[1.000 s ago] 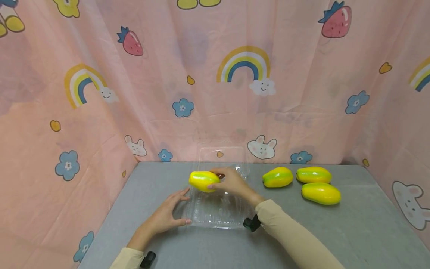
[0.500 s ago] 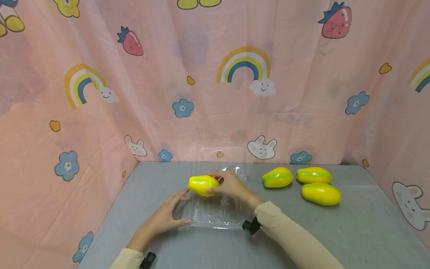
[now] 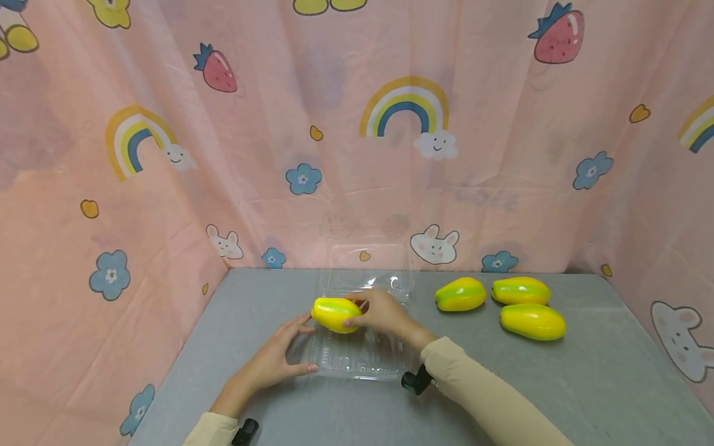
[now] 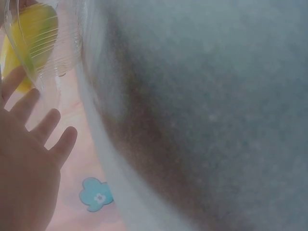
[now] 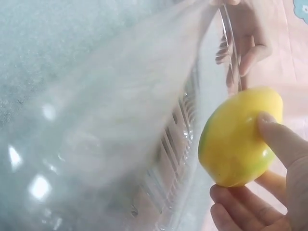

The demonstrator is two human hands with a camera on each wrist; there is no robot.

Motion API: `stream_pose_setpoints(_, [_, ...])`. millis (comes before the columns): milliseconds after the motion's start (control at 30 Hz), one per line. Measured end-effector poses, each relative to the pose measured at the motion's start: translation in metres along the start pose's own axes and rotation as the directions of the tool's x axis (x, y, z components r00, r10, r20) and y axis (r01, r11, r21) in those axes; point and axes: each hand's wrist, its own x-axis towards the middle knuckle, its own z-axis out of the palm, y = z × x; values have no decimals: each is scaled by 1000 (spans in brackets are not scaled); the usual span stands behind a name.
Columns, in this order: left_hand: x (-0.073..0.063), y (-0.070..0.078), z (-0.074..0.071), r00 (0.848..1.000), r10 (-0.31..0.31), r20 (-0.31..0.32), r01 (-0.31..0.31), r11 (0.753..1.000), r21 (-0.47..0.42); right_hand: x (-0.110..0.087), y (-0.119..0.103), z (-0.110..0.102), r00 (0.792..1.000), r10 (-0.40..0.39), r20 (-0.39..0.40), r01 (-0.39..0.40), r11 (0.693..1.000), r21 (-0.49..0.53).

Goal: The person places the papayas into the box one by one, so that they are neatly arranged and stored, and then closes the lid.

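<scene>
My right hand holds a yellow-green papaya by its right end, over the left part of a clear plastic clamshell box. The right wrist view shows the thumb on one side of the papaya and the fingers on the other. My left hand rests at the box's left side with thumb and fingers spread. In the left wrist view those fingers lie against the ribbed clear wall, and the papaya shows through it. The box's lid stands up at the back.
To the right on the grey table lie three more papayas: one by itself, and a back one close behind a front one. A pink patterned curtain hangs behind the table and along both sides.
My right hand has brought the papaya lower in the view, towards the front of the box, and slightly left. The left hand has stayed at the box's side.
</scene>
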Motion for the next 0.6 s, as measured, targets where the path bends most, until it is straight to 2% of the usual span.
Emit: stream_pose_setpoints(600, [0,-1,0,1000,12,7,-11,1000,-8,-5,-3,1,998,55,-6,-55,994,-99])
